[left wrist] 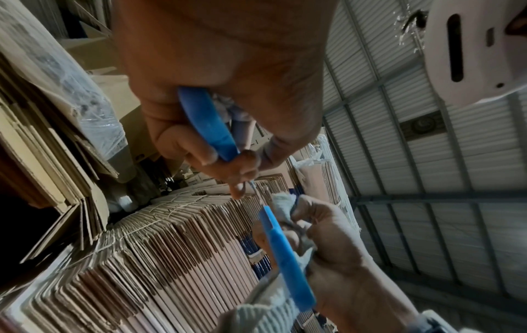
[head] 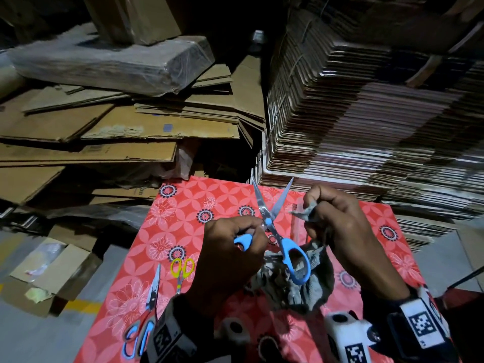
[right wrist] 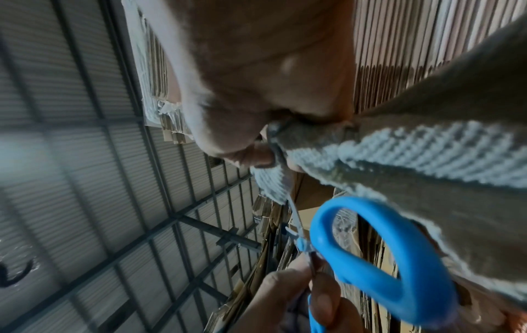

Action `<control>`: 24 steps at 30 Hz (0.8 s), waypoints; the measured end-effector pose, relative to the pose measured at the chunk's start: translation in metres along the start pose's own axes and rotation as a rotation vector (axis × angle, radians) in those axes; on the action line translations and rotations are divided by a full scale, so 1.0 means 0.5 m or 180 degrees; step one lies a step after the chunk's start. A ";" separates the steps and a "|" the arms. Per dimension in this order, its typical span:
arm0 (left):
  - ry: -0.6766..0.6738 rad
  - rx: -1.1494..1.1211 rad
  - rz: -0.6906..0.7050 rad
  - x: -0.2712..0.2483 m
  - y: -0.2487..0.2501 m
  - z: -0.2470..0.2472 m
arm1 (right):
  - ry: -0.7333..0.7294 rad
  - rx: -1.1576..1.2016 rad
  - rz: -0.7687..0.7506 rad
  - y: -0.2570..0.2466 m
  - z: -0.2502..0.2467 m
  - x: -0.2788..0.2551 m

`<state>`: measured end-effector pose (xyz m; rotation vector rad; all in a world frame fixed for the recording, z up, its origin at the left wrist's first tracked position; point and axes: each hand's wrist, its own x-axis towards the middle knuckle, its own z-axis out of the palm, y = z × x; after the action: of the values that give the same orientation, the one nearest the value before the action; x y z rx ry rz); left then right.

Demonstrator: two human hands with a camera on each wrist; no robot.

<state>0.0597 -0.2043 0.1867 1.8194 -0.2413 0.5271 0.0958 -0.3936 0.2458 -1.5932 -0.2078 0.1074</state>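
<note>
Nearest me, at the left of the red patterned table (head: 180,213), lie blue-and-grey scissors (head: 151,297) and, just beyond them, small yellow scissors (head: 181,271). Over the middle, my left hand (head: 230,260) curls round one handle loop of the blue scissors (head: 277,231), blades spread and pointing away. My right hand (head: 345,226) pinches the bunched grey cloth (head: 293,286) just right of the blades, with stacked flat cardboard (head: 366,127) beyond.

Dim warehouse: flattened cardboard (head: 104,127) far left, tied carton stack (head: 366,113) far right, grey floor (head: 26,336) near left, corrugated metal roof (left wrist: 427,157).
</note>
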 end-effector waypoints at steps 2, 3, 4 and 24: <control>-0.0008 0.0057 -0.0012 0.000 0.000 -0.001 | -0.0033 -0.0252 -0.0212 -0.002 0.003 -0.002; -0.0010 0.0083 -0.0012 0.000 0.000 -0.001 | -0.0017 -0.0373 -0.0319 -0.003 0.005 -0.004; -0.0012 0.0110 0.0002 0.001 0.002 -0.002 | 0.0034 -0.0430 -0.0422 -0.003 0.008 -0.006; -0.0117 0.0921 0.0456 0.003 0.012 -0.005 | 0.0649 -0.1972 -0.1547 0.044 0.049 -0.013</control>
<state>0.0581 -0.2038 0.1931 2.1044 -0.3362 0.6559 0.0860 -0.3712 0.2226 -2.1009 -0.4957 -0.5420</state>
